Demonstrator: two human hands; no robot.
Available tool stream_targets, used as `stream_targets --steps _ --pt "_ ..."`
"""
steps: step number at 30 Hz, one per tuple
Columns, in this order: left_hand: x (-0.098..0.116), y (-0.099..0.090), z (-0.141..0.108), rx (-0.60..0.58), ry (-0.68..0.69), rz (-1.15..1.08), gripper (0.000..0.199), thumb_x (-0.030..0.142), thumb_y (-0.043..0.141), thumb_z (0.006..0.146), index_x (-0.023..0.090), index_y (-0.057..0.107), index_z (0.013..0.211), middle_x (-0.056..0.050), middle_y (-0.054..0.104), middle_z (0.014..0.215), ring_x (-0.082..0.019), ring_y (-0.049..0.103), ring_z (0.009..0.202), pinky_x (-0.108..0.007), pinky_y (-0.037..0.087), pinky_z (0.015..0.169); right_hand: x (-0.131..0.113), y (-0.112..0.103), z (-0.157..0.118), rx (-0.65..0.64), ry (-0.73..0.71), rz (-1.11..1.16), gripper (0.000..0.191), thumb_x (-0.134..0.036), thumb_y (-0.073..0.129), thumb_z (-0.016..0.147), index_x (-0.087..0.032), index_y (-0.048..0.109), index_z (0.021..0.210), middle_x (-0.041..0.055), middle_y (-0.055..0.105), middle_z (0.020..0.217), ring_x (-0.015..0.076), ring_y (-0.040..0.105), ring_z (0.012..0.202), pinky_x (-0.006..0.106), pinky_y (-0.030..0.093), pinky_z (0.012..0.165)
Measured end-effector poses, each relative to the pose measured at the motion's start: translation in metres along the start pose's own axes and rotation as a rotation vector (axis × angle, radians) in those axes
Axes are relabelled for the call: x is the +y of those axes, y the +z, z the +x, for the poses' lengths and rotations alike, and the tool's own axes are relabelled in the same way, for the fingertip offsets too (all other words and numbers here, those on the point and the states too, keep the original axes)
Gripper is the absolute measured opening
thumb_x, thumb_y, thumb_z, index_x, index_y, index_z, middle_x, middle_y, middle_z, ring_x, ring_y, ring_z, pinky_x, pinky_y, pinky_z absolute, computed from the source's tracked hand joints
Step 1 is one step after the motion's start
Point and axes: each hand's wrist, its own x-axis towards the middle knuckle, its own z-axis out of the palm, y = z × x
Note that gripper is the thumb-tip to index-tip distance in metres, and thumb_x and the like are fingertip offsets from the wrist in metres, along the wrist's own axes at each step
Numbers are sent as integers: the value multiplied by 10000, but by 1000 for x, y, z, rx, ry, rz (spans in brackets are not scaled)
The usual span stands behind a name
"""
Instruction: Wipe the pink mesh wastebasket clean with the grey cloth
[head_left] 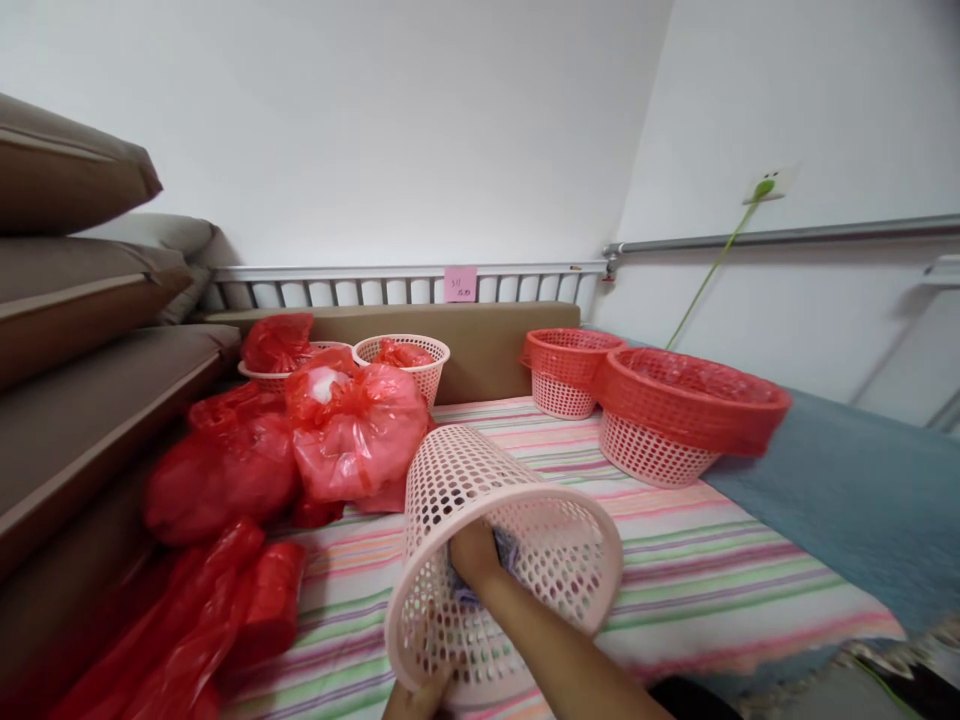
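Note:
A pink perforated plastic basket (pixel 465 480) lies tilted on its side, its mouth facing me. My left hand (pixel 429 692) grips it at the lower left rim; part of that hand shows only through the holes. Inside the basket, my right hand (pixel 474 556) is closed on a bluish-purple cloth (pixel 507 550), pressed near the inner wall. The fingertips of the right hand are hidden by the cloth and the hand itself.
Stuffed red plastic bags (pixel 367 430) and a roll of red bags (pixel 270 605) lie left. Behind them is a pink basket (pixel 427 378). At right stand a small lined basket (pixel 562 392) and a larger one (pixel 652 450). Brown cushions (pixel 97 400) are stacked left, on a striped sheet (pixel 675 560).

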Motion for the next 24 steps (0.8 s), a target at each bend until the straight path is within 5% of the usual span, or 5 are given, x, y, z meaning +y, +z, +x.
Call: stream_targets --steps 6,10,16,20,24 --pt "8 2 -9 -6 -107 -35 886 434 829 502 229 487 1293 -127 631 1233 -363 615 1065 -404 526 892 -6 -17 -46 -42 26 -26 408 -113 371 812 -204 624 1120 121 602 1082 269 511 1029 404 341 898" --pt "14 1 -12 -13 -92 6 946 458 827 502 222 444 1334 -126 601 1273 -358 567 1139 -405 495 936 -14 -24 -87 -44 33 17 421 -131 374 823 -233 607 1158 105 584 1161 273 497 1078 402 328 944" --pt "10 1 -15 -47 -191 27 920 588 743 557 275 405 1353 -123 673 1154 -343 685 927 -410 562 758 -9 -6 -148 -78 -13 83 476 -155 442 788 -318 556 1221 44 555 1249 263 477 1140 414 297 1012" --pt "4 2 -12 -92 -218 43 979 668 700 535 271 373 1368 -117 711 1050 -300 720 731 -391 573 650 -6 1 -158 -53 -9 70 484 -170 465 785 -347 545 1229 35 551 1258 272 469 1154 437 287 1022" --pt "-4 -3 -5 -95 -206 82 907 705 628 589 249 413 1342 -114 724 1014 -312 718 782 -393 572 685 -11 -12 -142 -85 -40 87 465 -153 401 823 -299 544 1240 61 561 1232 272 474 1134 433 292 1012"
